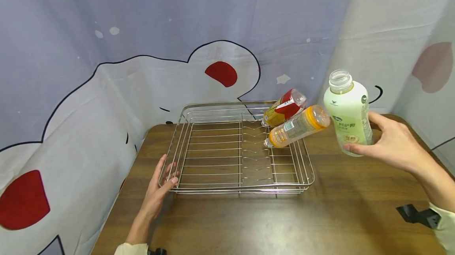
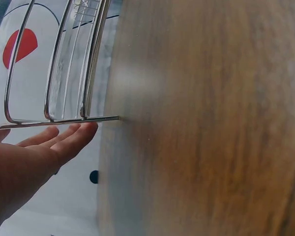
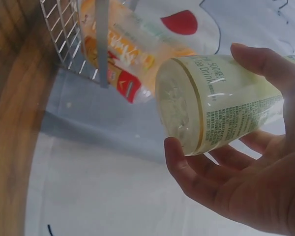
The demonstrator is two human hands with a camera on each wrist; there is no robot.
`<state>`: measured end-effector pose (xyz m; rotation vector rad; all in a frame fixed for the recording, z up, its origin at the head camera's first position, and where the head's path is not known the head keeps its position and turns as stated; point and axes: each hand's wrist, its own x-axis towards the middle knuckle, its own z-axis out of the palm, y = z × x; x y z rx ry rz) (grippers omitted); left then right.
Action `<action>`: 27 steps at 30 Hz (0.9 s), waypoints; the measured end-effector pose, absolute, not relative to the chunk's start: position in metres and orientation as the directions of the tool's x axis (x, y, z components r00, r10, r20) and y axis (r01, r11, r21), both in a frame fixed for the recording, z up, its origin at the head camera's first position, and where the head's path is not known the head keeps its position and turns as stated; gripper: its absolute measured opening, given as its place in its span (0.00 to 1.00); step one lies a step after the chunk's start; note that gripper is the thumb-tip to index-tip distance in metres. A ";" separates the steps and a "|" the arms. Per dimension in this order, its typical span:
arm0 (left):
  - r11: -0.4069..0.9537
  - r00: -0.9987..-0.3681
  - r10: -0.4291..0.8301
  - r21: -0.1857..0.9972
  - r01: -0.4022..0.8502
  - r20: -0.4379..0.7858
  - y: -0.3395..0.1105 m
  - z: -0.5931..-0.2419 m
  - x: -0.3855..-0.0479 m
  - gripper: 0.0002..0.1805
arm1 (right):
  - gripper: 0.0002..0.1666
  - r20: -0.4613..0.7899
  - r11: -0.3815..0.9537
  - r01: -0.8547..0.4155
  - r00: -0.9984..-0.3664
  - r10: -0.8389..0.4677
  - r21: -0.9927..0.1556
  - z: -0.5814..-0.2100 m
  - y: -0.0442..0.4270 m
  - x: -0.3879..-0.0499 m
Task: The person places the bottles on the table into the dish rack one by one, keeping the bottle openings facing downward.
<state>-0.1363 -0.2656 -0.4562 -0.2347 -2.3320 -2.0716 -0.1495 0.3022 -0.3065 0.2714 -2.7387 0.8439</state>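
Observation:
On the right in the head view, my right hand point(image 1: 398, 140) grips a pale green plastic tea bottle point(image 1: 346, 109), thumb on one side and fingers round the other. It is roughly upright, uncapped, and held above the table. In the right wrist view its clear base point(image 3: 179, 108) points toward the wire rack. My left hand point(image 1: 156, 192) touches the left front corner of the metal wire dish rack point(image 1: 213, 187) with fairly straight fingers point(image 2: 73, 142). Two bottles lean neck-down in the rack's right part: an orange-labelled bottle point(image 1: 295, 128) and a red-and-yellow-labelled bottle point(image 1: 282, 109) behind it.
The rack stands on a brown wooden table point(image 1: 241, 223). Wavy wire dividers point(image 1: 256, 156) run front to back, left of the leaning bottles. A patterned curtain point(image 1: 149, 85) hangs behind and beside the table.

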 end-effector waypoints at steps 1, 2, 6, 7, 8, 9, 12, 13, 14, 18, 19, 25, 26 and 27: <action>0.118 -0.989 0.095 0.986 0.120 0.109 -0.266 -0.455 -0.136 0.44 | 0.37 0.315 0.817 -0.268 -0.942 -0.113 -0.511 -0.306 0.301 -0.149; 0.121 -0.990 0.088 0.985 0.120 0.110 -0.266 -0.454 -0.136 0.44 | 0.37 0.326 0.820 -0.284 -0.937 -0.127 -0.496 -0.305 0.299 -0.148; 0.147 -0.989 0.055 0.979 0.144 0.137 -0.266 -0.445 -0.136 0.44 | 0.40 0.359 0.836 -0.337 -0.915 -0.183 -0.434 -0.303 0.292 -0.146; 0.159 -0.988 0.046 0.976 0.152 0.146 -0.267 -0.442 -0.136 0.44 | 0.41 0.369 0.838 -0.353 -0.908 -0.199 -0.416 -0.302 0.290 -0.146; 0.169 -0.986 0.042 0.972 0.165 0.160 -0.267 -0.439 -0.137 0.45 | 0.42 0.377 0.838 -0.368 -0.901 -0.214 -0.403 -0.302 0.288 -0.147; 0.181 -0.984 0.038 0.967 0.178 0.174 -0.267 -0.436 -0.137 0.45 | 0.42 0.385 0.837 -0.383 -0.894 -0.229 -0.391 -0.302 0.286 -0.147; 0.203 -0.977 0.027 0.956 0.213 0.212 -0.267 -0.426 -0.138 0.46 | 0.44 0.407 0.830 -0.426 -0.872 -0.271 -0.360 -0.302 0.281 -0.149; 0.218 -0.975 0.020 0.951 0.221 0.222 -0.267 -0.423 -0.139 0.46 | 0.44 0.414 0.827 -0.439 -0.865 -0.284 -0.350 -0.302 0.280 -0.149; 0.223 -0.972 0.017 0.947 0.233 0.235 -0.267 -0.420 -0.139 0.46 | 0.44 0.416 0.824 -0.450 -0.860 -0.295 -0.345 -0.302 0.278 -0.150; 0.258 -0.961 0.009 0.928 0.268 0.275 -0.263 -0.407 -0.139 0.46 | 0.44 0.418 0.815 -0.477 -0.847 -0.327 -0.328 -0.302 0.272 -0.151; 0.263 -0.958 0.010 0.923 0.281 0.288 -0.261 -0.404 -0.139 0.47 | 0.44 0.416 0.813 -0.480 -0.847 -0.332 -0.328 -0.302 0.270 -0.151; 0.363 -0.903 0.024 0.837 0.408 0.430 -0.249 -0.391 -0.138 0.47 | 0.43 0.406 0.804 -0.500 -0.840 -0.360 -0.322 -0.301 0.263 -0.151; 0.379 -0.892 0.026 0.821 0.427 0.452 -0.247 -0.389 -0.137 0.47 | 0.42 0.404 0.803 -0.504 -0.838 -0.366 -0.318 -0.301 0.263 -0.152; 0.391 -0.881 0.026 0.807 0.443 0.472 -0.245 -0.387 -0.137 0.47 | 0.42 0.403 0.802 -0.508 -0.836 -0.372 -0.313 -0.301 0.262 -0.152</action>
